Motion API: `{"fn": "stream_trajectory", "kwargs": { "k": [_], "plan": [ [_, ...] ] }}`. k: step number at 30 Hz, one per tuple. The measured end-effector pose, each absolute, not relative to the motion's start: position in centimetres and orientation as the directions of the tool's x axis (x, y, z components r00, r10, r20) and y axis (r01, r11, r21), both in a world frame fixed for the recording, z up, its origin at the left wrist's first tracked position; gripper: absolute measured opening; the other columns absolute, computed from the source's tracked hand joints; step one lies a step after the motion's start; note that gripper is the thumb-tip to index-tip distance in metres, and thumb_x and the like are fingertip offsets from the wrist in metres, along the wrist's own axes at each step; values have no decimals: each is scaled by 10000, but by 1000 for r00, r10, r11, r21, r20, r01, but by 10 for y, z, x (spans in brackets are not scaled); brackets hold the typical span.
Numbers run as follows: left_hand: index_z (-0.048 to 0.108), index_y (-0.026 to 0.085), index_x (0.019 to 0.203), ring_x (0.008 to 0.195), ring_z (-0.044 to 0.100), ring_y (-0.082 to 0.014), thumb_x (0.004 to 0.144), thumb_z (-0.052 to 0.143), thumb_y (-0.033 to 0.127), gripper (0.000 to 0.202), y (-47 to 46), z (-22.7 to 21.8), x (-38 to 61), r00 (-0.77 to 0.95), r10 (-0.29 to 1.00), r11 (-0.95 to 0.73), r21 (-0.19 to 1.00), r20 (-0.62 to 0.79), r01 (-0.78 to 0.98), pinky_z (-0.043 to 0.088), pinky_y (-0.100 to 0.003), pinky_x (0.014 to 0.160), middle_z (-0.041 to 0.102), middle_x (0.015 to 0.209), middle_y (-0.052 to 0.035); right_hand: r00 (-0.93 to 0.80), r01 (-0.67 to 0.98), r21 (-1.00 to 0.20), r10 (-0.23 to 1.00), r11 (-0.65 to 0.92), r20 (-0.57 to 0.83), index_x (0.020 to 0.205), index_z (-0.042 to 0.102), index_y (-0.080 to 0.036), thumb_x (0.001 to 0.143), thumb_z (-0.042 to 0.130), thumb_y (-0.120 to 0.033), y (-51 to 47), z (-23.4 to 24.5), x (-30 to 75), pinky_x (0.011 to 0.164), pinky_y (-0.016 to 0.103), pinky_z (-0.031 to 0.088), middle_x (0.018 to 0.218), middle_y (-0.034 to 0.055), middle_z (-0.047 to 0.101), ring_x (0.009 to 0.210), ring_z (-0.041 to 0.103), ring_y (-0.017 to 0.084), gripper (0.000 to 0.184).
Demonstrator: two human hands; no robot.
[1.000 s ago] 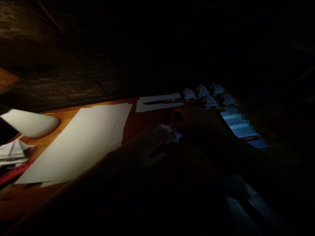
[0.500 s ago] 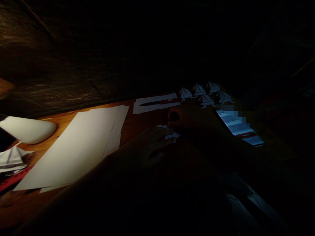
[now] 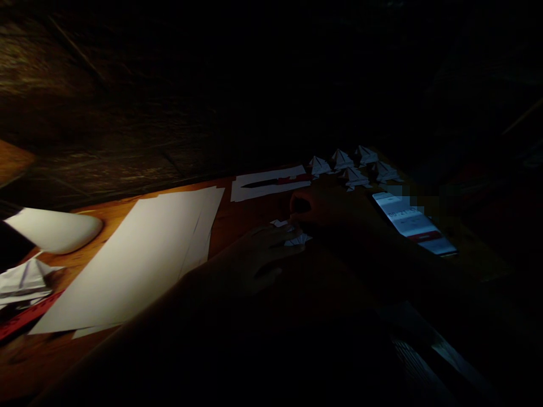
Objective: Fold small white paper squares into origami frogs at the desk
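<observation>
The scene is very dark. A small white folded paper piece (image 3: pixel 292 236) lies on the wooden table (image 3: pixel 237 212). My left hand (image 3: pixel 258 257) rests on its near side, fingers pressing it down. My right hand (image 3: pixel 326 209) is curled over its far side, fingertips pinching it. Most of the piece is hidden under both hands. Behind my right hand stand several finished white folded paper figures (image 3: pixel 352 167).
A stack of white sheets (image 3: pixel 139 257) lies to the left. A strip of paper with a red-handled knife (image 3: pixel 271 182) sits behind. A lit phone (image 3: pixel 413 223) is at the right. A white lamp shade (image 3: pixel 51 229), crumpled paper (image 3: pixel 23 277) and a red ruler (image 3: pixel 25 314) are far left.
Both hands stay on the small folded piece, with only slight finger shifts. The view has drifted a little.
</observation>
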State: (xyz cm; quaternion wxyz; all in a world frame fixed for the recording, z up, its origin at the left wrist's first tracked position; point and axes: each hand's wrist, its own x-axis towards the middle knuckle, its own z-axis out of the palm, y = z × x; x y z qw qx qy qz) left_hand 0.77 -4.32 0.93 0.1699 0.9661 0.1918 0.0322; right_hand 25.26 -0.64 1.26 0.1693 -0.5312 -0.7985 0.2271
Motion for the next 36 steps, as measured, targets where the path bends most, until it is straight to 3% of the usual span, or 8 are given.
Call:
{"fn": "stream_trajectory", "kwargs": {
  "k": [4, 8, 10, 16, 27, 31, 36],
  "plan": [
    [422, 326, 1534, 1516, 330, -306, 957, 564, 218, 604, -42, 9, 8, 924, 382, -868, 343, -1, 359, 282, -599, 1241, 343, 1660, -24, -396, 793, -500, 918, 348, 11, 1074, 733, -193, 911, 637, -181, -4, 13, 261, 846, 313, 459, 1111, 83, 749, 992, 667, 216, 190],
    [383, 317, 1557, 1516, 329, -291, 959, 554, 201, 633, -42, 9, 7, 927, 375, -869, 350, 7, 349, 284, -588, 1243, 338, 1661, -23, -438, 767, -522, 899, 373, -1, 1134, 713, -224, 833, 760, -382, -2, 9, 269, 850, 326, 463, 1125, 66, 741, 1019, 661, 243, 343],
    [373, 319, 1561, 1510, 337, -294, 958, 555, 203, 640, -42, 9, 7, 929, 371, -871, 353, 12, 343, 295, -596, 1235, 347, 1656, -21, -445, 750, -547, 896, 371, -3, 1134, 702, -215, 795, 793, -372, -2, 7, 269, 824, 312, 466, 1120, 60, 738, 1004, 662, 236, 384],
    [384, 314, 1553, 1492, 364, -295, 954, 558, 197, 634, -42, 8, 7, 930, 366, -875, 352, 30, 333, 304, -605, 1230, 364, 1644, -28, -406, 750, -581, 913, 318, -25, 1091, 701, -192, 751, 812, -269, -1, 8, 263, 766, 298, 463, 1077, 67, 733, 950, 655, 223, 366],
    [460, 341, 1499, 1495, 352, -310, 913, 599, 229, 612, -35, -1, 8, 934, 348, -895, 324, 76, 307, 271, -616, 1242, 419, 1598, -32, -419, 754, -566, 907, 334, -24, 1078, 697, -191, 823, 749, -257, -2, 13, 261, 796, 320, 469, 1105, 83, 739, 947, 655, 226, 268],
    [469, 351, 1482, 1495, 341, -329, 911, 602, 262, 593, -33, -3, 9, 939, 333, -917, 262, 87, 301, 303, -627, 1216, 431, 1591, -35, -401, 770, -555, 915, 315, -37, 1081, 701, -187, 828, 761, -275, -2, 13, 260, 758, 294, 457, 1066, 75, 740, 917, 655, 210, 275],
    [457, 331, 1492, 1501, 342, -330, 928, 573, 256, 581, -33, -6, 7, 940, 333, -918, 251, 72, 306, 288, -616, 1241, 362, 1636, -41, -406, 758, -560, 914, 334, -5, 1079, 708, -171, 839, 757, -293, 0, 10, 261, 773, 287, 456, 1069, 84, 738, 931, 657, 208, 274]
  ]
}}
